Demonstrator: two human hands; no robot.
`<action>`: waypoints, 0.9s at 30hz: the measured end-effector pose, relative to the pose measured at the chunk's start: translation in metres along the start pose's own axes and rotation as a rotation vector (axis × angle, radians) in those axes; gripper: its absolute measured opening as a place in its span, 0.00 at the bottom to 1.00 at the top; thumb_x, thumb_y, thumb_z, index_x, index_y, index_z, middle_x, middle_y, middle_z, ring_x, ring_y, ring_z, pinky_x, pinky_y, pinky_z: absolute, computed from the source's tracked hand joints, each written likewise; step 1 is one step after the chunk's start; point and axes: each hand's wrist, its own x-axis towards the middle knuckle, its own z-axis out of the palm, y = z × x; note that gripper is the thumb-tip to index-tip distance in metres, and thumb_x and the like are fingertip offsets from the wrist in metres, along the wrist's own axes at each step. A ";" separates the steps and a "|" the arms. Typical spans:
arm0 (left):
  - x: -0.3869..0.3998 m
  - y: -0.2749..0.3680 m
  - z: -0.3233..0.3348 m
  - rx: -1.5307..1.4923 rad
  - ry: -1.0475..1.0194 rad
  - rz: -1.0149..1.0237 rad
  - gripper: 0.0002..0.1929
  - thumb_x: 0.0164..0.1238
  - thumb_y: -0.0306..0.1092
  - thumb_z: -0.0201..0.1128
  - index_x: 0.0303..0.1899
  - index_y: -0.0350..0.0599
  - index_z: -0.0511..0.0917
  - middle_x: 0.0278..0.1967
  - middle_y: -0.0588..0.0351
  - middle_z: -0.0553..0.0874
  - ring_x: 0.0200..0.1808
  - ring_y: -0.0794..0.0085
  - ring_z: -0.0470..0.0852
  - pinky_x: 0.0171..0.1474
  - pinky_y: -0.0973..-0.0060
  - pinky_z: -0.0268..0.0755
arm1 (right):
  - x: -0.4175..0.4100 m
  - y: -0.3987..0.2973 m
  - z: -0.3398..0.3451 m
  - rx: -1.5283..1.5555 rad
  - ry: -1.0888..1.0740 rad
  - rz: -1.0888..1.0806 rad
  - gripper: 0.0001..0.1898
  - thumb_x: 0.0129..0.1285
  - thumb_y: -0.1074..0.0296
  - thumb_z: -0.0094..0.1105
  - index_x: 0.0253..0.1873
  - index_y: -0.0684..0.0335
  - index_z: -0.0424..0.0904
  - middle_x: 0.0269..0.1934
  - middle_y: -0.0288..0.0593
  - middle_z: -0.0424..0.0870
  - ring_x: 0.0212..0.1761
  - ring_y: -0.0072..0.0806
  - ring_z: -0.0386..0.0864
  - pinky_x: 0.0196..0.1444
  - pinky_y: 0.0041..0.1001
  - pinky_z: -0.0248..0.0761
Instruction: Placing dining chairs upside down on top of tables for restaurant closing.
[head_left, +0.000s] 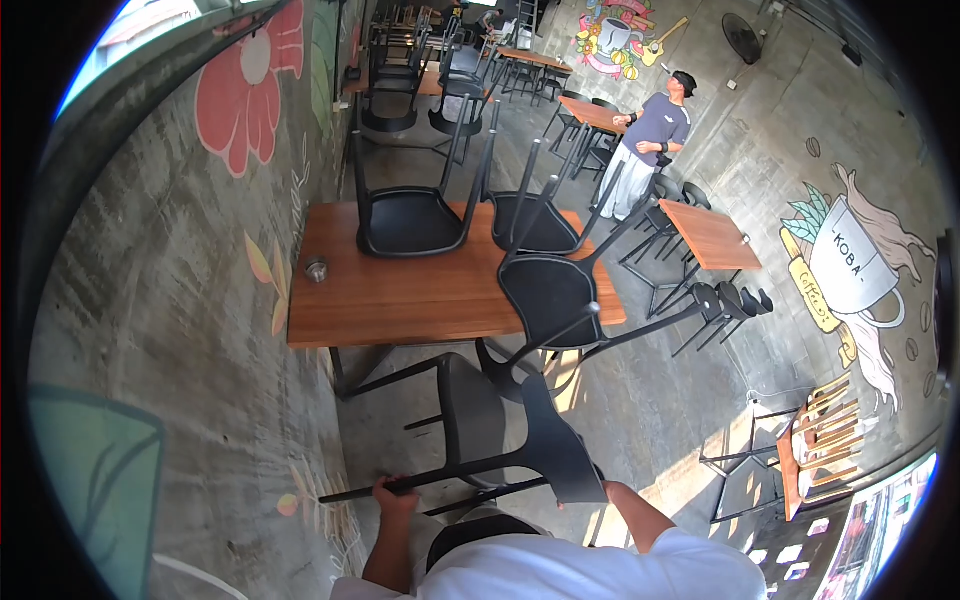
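A black plastic chair (559, 450) is held tilted on its side in front of my body, its backrest toward the right. My left hand (395, 495) grips one of its legs near the wall. At the backrest's lower right edge is my right hand (609, 492), its fingers mostly hidden behind the plastic. Just beyond stands a wooden table (405, 304). Three black chairs rest upside down on it: one at the back left (412, 221), one at the back right (529, 221) and one at the right end (551, 296), its backrest hanging below the tabletop edge.
A small metal bowl (316, 270) sits on the table's left side. The painted concrete wall (150, 300) runs close along my left. To the right are another wooden table (709, 234) and a table with stacked stools (825, 442). A person (652, 131) stands farther back.
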 end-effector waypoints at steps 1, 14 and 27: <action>-0.012 -0.003 0.008 0.030 -0.044 0.049 0.10 0.57 0.37 0.58 0.20 0.51 0.69 0.19 0.59 0.74 0.25 0.64 0.77 0.42 0.61 0.76 | -0.006 0.010 -0.009 0.026 0.005 -0.008 0.20 0.72 0.46 0.48 0.50 0.54 0.83 0.48 0.37 0.83 0.50 0.28 0.79 0.58 0.35 0.70; -0.106 -0.089 -0.045 0.053 -0.083 0.167 0.12 0.62 0.38 0.50 0.20 0.50 0.67 0.17 0.58 0.73 0.22 0.64 0.73 0.40 0.63 0.72 | 0.004 0.059 -0.052 0.476 -0.054 -0.087 0.22 0.71 0.43 0.49 0.50 0.53 0.83 0.48 0.37 0.83 0.48 0.29 0.80 0.55 0.37 0.72; -0.170 -0.164 -0.016 0.209 -0.081 0.183 0.08 0.53 0.36 0.54 0.21 0.51 0.64 0.19 0.59 0.66 0.24 0.65 0.67 0.42 0.61 0.67 | 0.022 0.208 -0.159 1.072 -0.632 -0.269 0.25 0.68 0.36 0.48 0.46 0.52 0.83 0.41 0.38 0.84 0.38 0.32 0.81 0.44 0.41 0.76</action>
